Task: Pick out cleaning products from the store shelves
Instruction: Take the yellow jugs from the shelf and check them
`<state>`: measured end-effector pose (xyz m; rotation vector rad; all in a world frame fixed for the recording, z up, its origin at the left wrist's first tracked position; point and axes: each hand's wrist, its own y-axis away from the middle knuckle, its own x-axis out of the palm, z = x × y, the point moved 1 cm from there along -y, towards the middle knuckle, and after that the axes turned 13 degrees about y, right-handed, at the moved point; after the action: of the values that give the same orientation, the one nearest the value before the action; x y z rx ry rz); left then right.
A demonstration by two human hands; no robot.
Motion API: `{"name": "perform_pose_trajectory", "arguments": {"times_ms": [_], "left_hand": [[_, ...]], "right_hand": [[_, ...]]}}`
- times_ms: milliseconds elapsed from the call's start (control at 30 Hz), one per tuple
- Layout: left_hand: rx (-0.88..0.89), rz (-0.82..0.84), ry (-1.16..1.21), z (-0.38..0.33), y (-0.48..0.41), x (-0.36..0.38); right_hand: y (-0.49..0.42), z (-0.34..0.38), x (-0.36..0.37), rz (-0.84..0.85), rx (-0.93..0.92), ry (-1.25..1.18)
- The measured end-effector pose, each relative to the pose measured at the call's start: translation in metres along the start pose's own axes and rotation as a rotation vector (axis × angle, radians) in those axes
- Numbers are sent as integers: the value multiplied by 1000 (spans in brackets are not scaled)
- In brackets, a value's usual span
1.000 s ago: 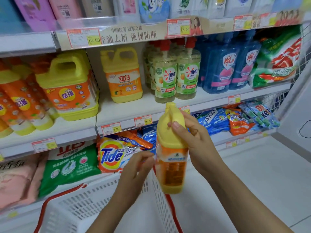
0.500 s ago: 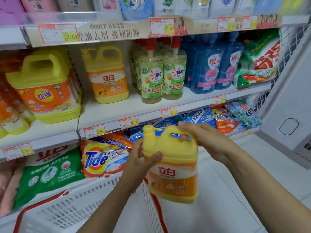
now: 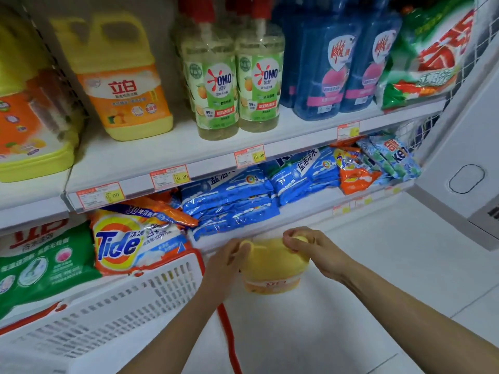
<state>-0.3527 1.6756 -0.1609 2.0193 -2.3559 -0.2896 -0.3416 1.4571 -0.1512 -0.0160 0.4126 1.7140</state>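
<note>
Shelf [image 3: 162,155] bkgd, squat yellow plastic jug [image 3: 272,260]

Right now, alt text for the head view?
The left hand and right hand grip the top of a yellow detergent jug beside a white shopping basket. Behind them, store shelves hold detergent bottles and bags.
</note>
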Motion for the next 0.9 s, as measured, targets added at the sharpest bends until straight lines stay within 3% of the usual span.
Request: {"name": "perform_pose_trajectory", "arguments": {"times_ms": [67, 233, 400, 600, 700, 800, 900], "left_hand": [[-14, 25, -181, 19, -6, 7], [-83, 77, -334, 59, -10, 29], [-119, 84, -349, 69, -19, 40], [-93, 237, -485, 60, -18, 28], [205, 75, -542, 20, -21, -1], [673, -257, -604, -42, -24, -61], [839, -521, -744, -89, -27, -138]], "right_hand": [[-5, -31, 1, 32, 63, 53], [-1, -94, 7, 80, 166, 79], [1, -114, 0, 64, 191, 38], [-1, -94, -8, 241, 194, 378], [-12, -43, -4, 38, 2, 558], [-26, 50, 24, -62, -316, 388], [-52, 142, 68, -56, -563, 225]]}}
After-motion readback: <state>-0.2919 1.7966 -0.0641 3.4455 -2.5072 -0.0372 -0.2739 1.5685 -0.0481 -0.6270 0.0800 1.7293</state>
